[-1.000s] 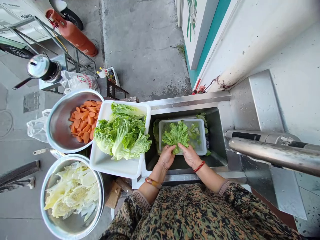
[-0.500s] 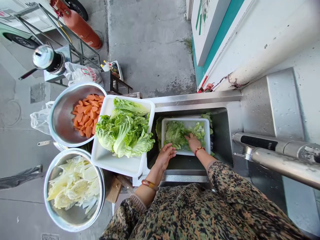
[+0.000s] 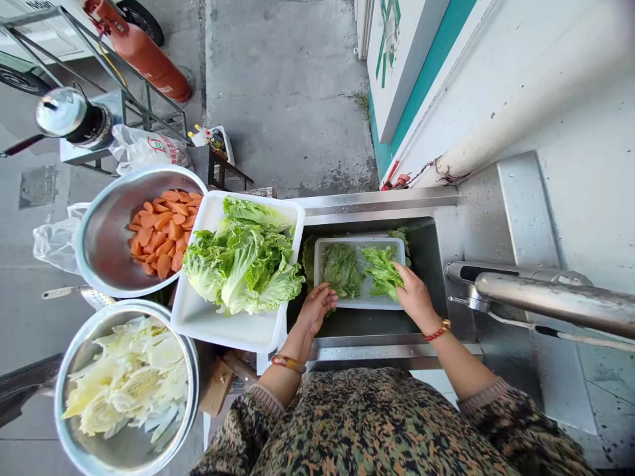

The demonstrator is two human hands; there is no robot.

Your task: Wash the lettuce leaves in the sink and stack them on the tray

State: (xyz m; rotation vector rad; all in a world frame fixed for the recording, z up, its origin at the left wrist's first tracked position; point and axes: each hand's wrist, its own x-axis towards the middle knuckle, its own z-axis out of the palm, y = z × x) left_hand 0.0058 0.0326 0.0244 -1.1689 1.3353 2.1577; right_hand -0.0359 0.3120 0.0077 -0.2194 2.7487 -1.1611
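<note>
My right hand [image 3: 417, 299] is closed on a bunch of lettuce leaves [image 3: 381, 270], lifted over the right half of a white plastic basin [image 3: 360, 240]. Darker wet greens [image 3: 342, 270] lie in water in the basin's left half. The basin sits in a steel sink [image 3: 424, 264], with more leaves partly hidden around it. At the basin's lower left corner is my left hand [image 3: 317, 309], its fingers loosely bent and apart, with nothing visible in them. Just left of the sink, a white tray [image 3: 243, 332] carries a heap of lettuce [image 3: 243, 258].
Further left stand a metal bowl of sliced carrots [image 3: 161, 231] and stacked bowls of cut cabbage [image 3: 129, 383]. A faucet [image 3: 476, 291] juts in from the right. Beyond are a pot on a stove [image 3: 69, 116], a red gas cylinder [image 3: 143, 53] and a white wall [image 3: 546, 99].
My right hand has risen from the water with a bunch of lettuce and moved right. My left hand stays by the basin's corner. The whole view has shifted slightly.
</note>
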